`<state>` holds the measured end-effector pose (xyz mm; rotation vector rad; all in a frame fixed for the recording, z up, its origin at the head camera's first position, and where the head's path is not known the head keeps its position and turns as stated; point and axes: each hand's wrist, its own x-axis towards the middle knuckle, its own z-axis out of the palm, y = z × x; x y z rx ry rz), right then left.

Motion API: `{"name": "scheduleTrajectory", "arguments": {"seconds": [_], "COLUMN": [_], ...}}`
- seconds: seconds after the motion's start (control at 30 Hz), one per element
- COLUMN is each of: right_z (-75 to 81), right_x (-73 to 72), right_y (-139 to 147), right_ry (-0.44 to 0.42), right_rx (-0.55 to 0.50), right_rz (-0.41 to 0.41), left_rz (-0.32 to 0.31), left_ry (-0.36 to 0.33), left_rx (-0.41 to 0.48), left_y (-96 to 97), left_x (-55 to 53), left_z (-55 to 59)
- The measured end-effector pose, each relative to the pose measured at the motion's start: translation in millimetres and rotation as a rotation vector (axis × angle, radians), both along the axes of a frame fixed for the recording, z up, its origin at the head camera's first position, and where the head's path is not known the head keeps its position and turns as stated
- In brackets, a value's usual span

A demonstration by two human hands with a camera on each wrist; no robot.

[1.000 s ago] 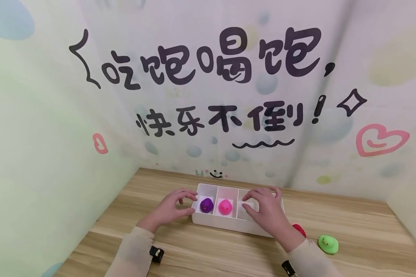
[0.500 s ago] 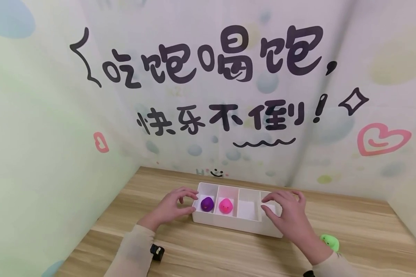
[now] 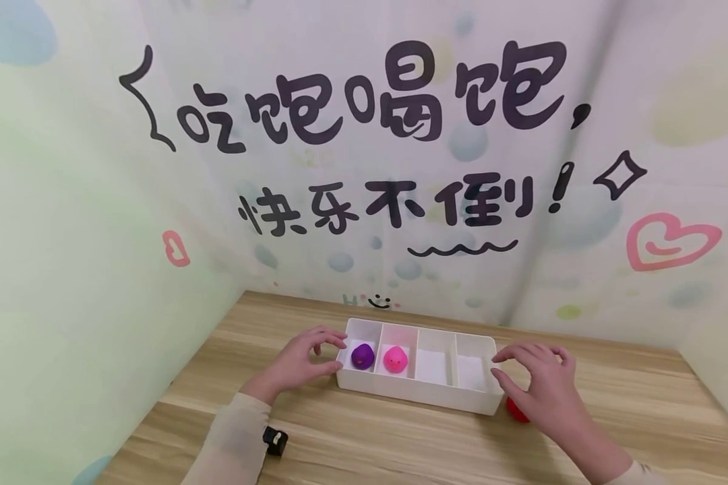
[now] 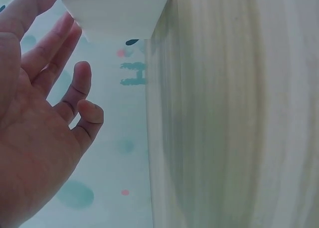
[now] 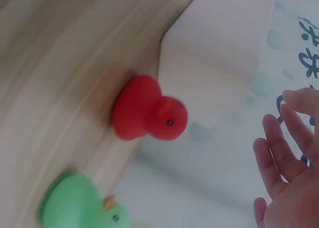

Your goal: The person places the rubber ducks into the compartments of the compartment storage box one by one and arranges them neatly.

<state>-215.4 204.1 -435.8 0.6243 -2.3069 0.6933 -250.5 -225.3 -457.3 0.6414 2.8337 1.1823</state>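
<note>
Hands at both ends of tray

Tray (image 3: 412, 394) is white, four compartments in a row, sitting on wooden table (image 3: 370, 444) near the back wall. Purple duck (image 3: 361, 356) in the leftmost compartment, pink duck (image 3: 394, 360) in the next one. Other two compartments hold no duck.

Left hand (image 3: 300, 364) is at the tray's left end, fingers relaxed and slightly bent, fingertips at the rim and end wall; it grips nothing. Left wrist view shows the palm (image 4: 35, 138) open with fingers spread, tray corner (image 4: 117, 11) just beyond the fingertips. Cannot tell from either view whether they actually touch.

Right hand (image 3: 540, 387) is just beside the tray's right end, fingers spread and loose, empty. Thumb is close to the end wall; contact unclear. Right wrist view shows the fingers (image 5: 279, 163) apart with nothing between them.

Red duck (image 5: 148, 110) lies on the table against the tray's right end, mostly hidden under the right hand in the head view (image 3: 516, 409). Green duck (image 5: 82, 203) is on the table near the red one, further from the tray, seen only in the right wrist view, blurred.

Wrist-worn camera (image 3: 275, 439) shows on the left sleeve
</note>
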Motion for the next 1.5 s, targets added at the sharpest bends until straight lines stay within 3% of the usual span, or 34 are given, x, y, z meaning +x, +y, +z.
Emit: {"name": "scheduleTrajectory", "arguments": {"seconds": [0.37,0.7,0.97,1.1,1.3,1.5], "right_z": [-9.1,-22.9,-31.9,-33.5,-34.7,-37.0], "right_x": [6.6,13.4,27.4,33.5,38.6,39.4], "right_y": [29.7,62.7,80.7,86.1,97.6,108.2], "right_ry": [0.022,-0.020,-0.153,-0.197,-0.310,-0.402], "right_rx": [0.000,0.048,0.087,0.122,0.192,0.209], "right_rz": [-0.042,-0.119,-0.168,-0.202,-0.263,-0.274], "left_rz": [-0.017,-0.012,-0.003,-0.016,-0.039,-0.041], "left_ry": [0.009,0.027,0.009,0.042,0.062,0.059], "left_rx": [-0.002,0.006,0.011,0.020,0.037,0.030], "left_y": [-0.7,0.2,1.7,1.1,1.1,0.7], "left_x": [-1.1,-1.3,0.9,1.6,1.2,0.8], "left_z": [0.8,-0.3,0.4,-0.6,-1.1,-1.5]}}
